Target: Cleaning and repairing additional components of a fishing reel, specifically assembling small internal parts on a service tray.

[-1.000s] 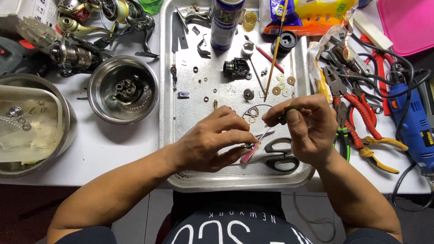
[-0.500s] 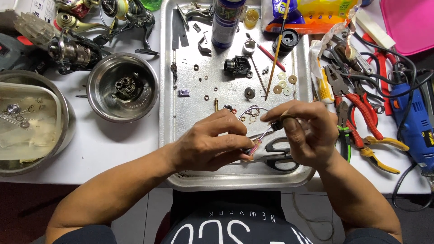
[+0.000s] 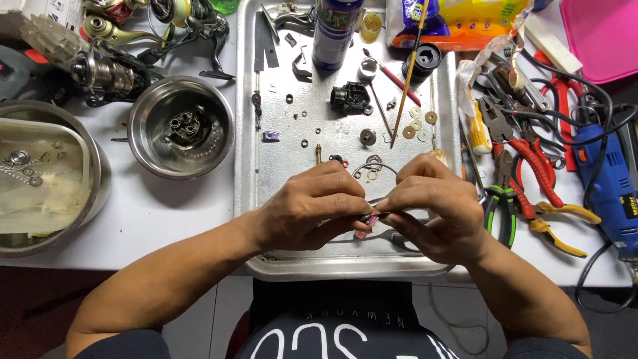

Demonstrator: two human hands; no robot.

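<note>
My left hand (image 3: 312, 209) and my right hand (image 3: 435, 209) meet fingertip to fingertip over the near part of a metal tray (image 3: 266, 173). Between them they pinch a small dark part (image 3: 367, 216) with a pink bit below it; which hand carries it I cannot tell exactly. A thin metal tool runs from the right fingers toward the part. Under the hands lie black-handled scissors, mostly hidden. Small washers, screws and a black reel piece (image 3: 350, 98) lie scattered farther up the tray.
A steel bowl (image 3: 143, 143) with a gear part stands left of the tray, a larger bowl (image 3: 100, 173) with cloth at the far left. Fishing reels (image 3: 106, 66) lie at top left. Pliers (image 3: 525, 173) and a blue power tool (image 3: 608, 179) crowd the right. A spray can (image 3: 335, 30) stands at the tray's top.
Both hands have drawn together; the right hand moved left and down to meet the left at the small part. The scissors are now more covered.
</note>
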